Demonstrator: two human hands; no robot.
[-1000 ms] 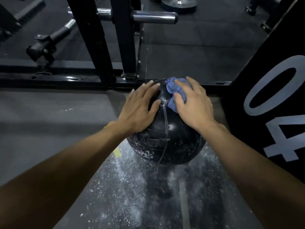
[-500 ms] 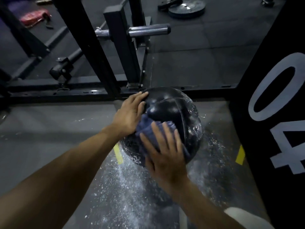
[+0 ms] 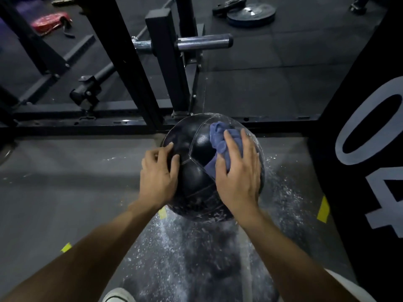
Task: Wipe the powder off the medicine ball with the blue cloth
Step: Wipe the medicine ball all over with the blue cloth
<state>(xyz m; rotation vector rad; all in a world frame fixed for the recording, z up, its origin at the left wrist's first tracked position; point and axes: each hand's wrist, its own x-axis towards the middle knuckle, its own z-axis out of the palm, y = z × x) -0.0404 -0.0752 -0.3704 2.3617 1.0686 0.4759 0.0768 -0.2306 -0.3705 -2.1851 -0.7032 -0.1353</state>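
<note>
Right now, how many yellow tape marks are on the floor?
3: one left of the left arm, one under the ball's left edge, one by the black box. More may be hidden.

Dim, grainy wide-angle view with bowed edges, soft blur and faint overhead glare

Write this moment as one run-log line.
left hand: steadies medicine ball | right hand: presses blue cloth on ball's upper right | powder: on lower ball and floor
</note>
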